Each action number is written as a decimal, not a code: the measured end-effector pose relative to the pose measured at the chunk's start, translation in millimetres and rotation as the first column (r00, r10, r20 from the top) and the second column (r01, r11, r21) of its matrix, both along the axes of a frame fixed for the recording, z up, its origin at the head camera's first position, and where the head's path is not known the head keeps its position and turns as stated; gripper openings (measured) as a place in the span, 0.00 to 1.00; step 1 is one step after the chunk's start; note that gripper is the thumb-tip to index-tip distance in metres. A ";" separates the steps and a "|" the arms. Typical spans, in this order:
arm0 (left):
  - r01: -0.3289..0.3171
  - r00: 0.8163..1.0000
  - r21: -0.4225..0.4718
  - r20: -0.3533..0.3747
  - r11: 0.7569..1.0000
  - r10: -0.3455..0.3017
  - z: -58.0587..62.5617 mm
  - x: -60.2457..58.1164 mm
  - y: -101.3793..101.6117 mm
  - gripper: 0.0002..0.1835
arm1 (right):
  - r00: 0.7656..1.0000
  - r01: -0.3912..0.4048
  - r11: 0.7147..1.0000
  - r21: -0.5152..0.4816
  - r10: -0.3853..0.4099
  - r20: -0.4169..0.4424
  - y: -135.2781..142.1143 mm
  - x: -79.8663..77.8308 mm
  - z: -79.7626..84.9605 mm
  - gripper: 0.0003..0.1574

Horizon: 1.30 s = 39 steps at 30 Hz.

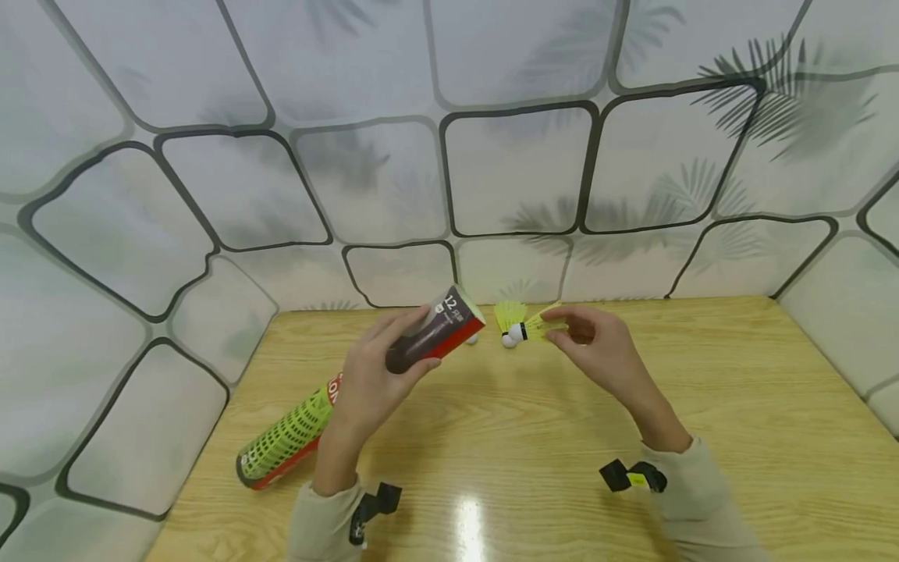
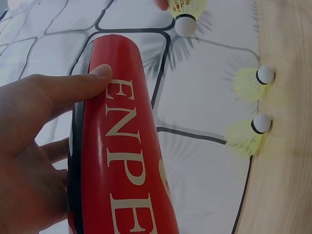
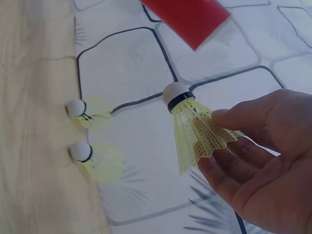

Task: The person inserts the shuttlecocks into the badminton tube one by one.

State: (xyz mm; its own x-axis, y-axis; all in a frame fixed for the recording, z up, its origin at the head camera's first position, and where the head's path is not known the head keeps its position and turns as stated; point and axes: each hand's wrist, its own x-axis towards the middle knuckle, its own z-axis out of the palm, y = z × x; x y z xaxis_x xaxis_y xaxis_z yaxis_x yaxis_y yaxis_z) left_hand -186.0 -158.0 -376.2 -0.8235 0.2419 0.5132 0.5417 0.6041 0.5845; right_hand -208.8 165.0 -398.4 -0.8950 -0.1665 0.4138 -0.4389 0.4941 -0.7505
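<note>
My left hand [image 1: 375, 367] grips a long shuttlecock tube [image 1: 288, 437] near its upper end, fingers and thumb around it. The tube, red and black with a green patterned part, tilts up toward the right. The "ENPE" lettering on its red side faces the left wrist view. In my right hand [image 1: 600, 343], a yellow shuttlecock [image 3: 195, 126] is pinched by the skirt, its white cork pointing at the tube's end, apart from it. Two more shuttlecocks, one nearer [image 3: 100, 151] and one farther [image 3: 78, 108] in the right wrist view, are on the table; the tube partly covers one in the head view.
The wooden table [image 1: 562, 460] meets a patterned wall covering [image 1: 520, 172] at its back edge, close behind the loose shuttlecocks. The same covering rises along the left and right sides. Both wrists carry small black straps over the sleeves.
</note>
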 end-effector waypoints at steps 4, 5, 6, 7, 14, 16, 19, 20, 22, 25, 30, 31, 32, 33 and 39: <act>0.030 1.000 0.021 -0.006 0.999 -0.030 2.0 2.6 2.3 0.39 | 0.999 0.012 1.000 -0.014 -0.013 -0.043 9.4 1.7 7.2 0.12; 0.037 0.999 0.024 -0.009 0.999 -0.037 2.7 3.1 3.1 0.39 | 0.999 0.018 1.000 -0.018 -0.019 -0.050 10.5 3.1 9.9 0.12; 0.044 0.999 0.027 -0.011 0.999 -0.044 3.3 3.8 3.8 0.39 | 0.998 0.019 0.999 -0.026 -0.021 -0.057 11.7 4.2 12.0 0.12; 0.051 0.999 0.029 -0.012 0.998 -0.050 3.6 4.2 4.4 0.38 | 0.998 0.020 0.999 -0.036 -0.022 -0.061 12.9 5.5 14.1 0.12; 0.083 0.997 0.015 0.002 0.996 -0.083 4.1 7.6 8.9 0.38 | 0.997 0.003 0.994 -0.107 -0.011 -0.076 17.6 9.4 21.5 0.14; 0.091 0.996 0.013 0.006 0.996 -0.091 3.2 7.6 10.4 0.38 | 0.997 -0.007 0.992 -0.126 -0.003 -0.080 19.1 9.3 22.4 0.14; 0.108 0.994 0.014 0.012 0.994 -0.108 1.2 7.2 13.0 0.38 | 0.996 -0.017 0.989 -0.148 0.003 -0.092 21.9 9.5 24.7 0.14; 0.111 0.994 0.015 0.014 0.994 -0.112 0.9 7.2 13.8 0.38 | 0.996 -0.017 0.988 -0.156 0.002 -0.094 22.9 9.8 25.6 0.14; 0.114 0.993 0.016 0.016 0.993 -0.114 0.3 7.2 15.3 0.38 | 0.995 -0.012 0.987 -0.161 -0.005 -0.101 24.8 10.9 27.7 0.14; 0.109 0.994 0.012 0.020 0.994 -0.109 0.9 7.9 17.2 0.38 | 0.995 -0.001 0.986 -0.165 -0.016 -0.103 26.3 12.9 31.3 0.15; 0.113 0.993 -0.001 0.035 0.994 -0.113 2.1 8.9 20.5 0.38 | 0.993 0.020 0.986 -0.163 -0.038 -0.112 27.9 16.5 35.2 0.16; 0.115 0.993 -0.004 0.037 0.993 -0.115 2.0 9.1 21.0 0.38 | 0.992 0.022 0.986 -0.166 -0.042 -0.116 28.1 17.0 35.8 0.16; 0.118 0.992 -0.007 0.038 0.993 -0.118 1.9 9.2 21.6 0.38 | 0.992 0.023 0.985 -0.170 -0.044 -0.118 28.3 17.5 36.3 0.16; 0.119 0.992 -0.009 0.037 0.993 -0.119 1.9 9.3 22.1 0.38 | 0.992 0.022 0.985 -0.173 -0.043 -0.120 28.4 17.9 36.8 0.16; 0.132 0.991 -0.019 0.005 0.991 -0.132 1.8 10.5 26.5 0.37 | 0.991 0.011 0.982 -0.190 -0.036 -0.127 27.2 20.2 40.1 0.16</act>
State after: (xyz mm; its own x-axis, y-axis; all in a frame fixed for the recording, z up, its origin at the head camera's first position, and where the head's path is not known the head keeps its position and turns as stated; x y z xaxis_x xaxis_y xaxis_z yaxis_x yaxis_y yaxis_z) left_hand -175.5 -131.5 -374.4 -0.7857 0.3582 0.5044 0.6152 0.5385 0.5758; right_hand -188.6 192.2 -358.3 -0.8344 -0.0537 0.5485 -0.5284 0.3606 -0.7686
